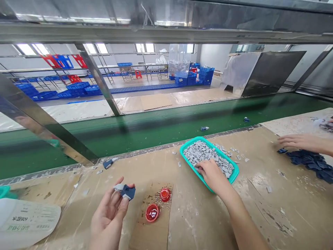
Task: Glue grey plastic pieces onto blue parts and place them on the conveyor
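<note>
My left hand (pixel 109 213) is raised over the bench and pinches a small dark blue plastic part with a grey piece on it (pixel 126 191) between thumb and fingertips. My right hand (pixel 212 173) reaches into a teal tray (pixel 235 173) full of small grey pieces (pixel 200 152), fingers curled down among them at the tray's near side. Whether it has a piece between its fingers is hidden. Two small red caps (pixel 158 204) sit on a cardboard scrap between my hands.
A green conveyor belt (pixel 156 128) runs behind the bench, with two small blue parts lying on it. Another person's hand (pixel 299 141) rests at the right by a heap of dark blue parts (pixel 310 162). A white jug (pixel 24 220) lies at the left. A slanted metal post (pixel 39 121) stands at the left.
</note>
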`<state>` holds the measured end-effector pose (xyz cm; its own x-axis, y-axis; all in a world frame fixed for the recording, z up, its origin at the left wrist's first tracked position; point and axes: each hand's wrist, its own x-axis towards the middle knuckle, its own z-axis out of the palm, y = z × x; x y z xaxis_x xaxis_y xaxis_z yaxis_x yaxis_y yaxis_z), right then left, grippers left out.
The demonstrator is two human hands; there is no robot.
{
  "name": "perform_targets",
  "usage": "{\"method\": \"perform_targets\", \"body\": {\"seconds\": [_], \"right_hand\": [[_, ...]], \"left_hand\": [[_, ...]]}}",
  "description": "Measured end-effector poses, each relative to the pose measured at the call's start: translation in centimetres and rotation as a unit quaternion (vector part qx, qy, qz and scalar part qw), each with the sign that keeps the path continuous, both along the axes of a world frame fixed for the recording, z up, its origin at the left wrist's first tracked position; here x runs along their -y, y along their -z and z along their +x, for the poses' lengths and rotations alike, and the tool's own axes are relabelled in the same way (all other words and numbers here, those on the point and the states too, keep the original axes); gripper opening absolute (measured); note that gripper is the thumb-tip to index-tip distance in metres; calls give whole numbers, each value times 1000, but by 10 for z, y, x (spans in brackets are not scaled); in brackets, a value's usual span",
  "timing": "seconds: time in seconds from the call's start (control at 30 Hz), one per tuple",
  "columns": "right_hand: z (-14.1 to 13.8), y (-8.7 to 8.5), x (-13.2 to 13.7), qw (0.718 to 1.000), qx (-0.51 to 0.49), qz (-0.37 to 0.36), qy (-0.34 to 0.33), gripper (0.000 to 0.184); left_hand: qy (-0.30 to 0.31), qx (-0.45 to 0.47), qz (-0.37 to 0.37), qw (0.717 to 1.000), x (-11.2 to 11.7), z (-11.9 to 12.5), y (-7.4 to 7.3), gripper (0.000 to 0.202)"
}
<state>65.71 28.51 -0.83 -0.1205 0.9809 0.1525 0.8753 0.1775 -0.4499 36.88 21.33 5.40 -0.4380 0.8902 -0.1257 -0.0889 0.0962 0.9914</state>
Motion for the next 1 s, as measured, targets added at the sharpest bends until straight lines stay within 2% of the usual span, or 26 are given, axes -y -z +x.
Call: {"method": "perform_targets", "body": {"seconds": [0.13, 0.23, 0.33, 0.43, 0.57, 0.73, 0.9, 1.0], "right_hand": [[-2, -1, 2, 1000, -10, 23, 4, 26], [-5, -9, 6, 994, -80, 69, 28, 24], [-13, -22, 14, 965, -221, 127, 66, 24], [-27, -32, 26, 930, -329, 136, 92, 27], [-53, -32, 39, 876, -474, 43, 81, 31], [-80, -15, 46, 814, -571, -110, -13, 39], [-96, -4, 53, 789, -579, -204, -38, 42], [-100, 0, 56, 791, -571, -217, -29, 43]], "left_hand": [[-18, -13, 31, 999, -5, -3, 7, 60], [-39, -3, 35, 999, -2, -6, 13, 56], [-42, 39, 31, 998, 3, -9, 15, 55], [-31, 100, 28, 994, 6, -11, 12, 59], [-24, 135, 35, 990, 10, -13, 8, 57], [3, 130, 59, 990, 16, -15, 8, 54], [11, 131, 74, 988, 18, -14, 10, 54], [24, 139, 75, 987, 19, -15, 11, 57]]}}
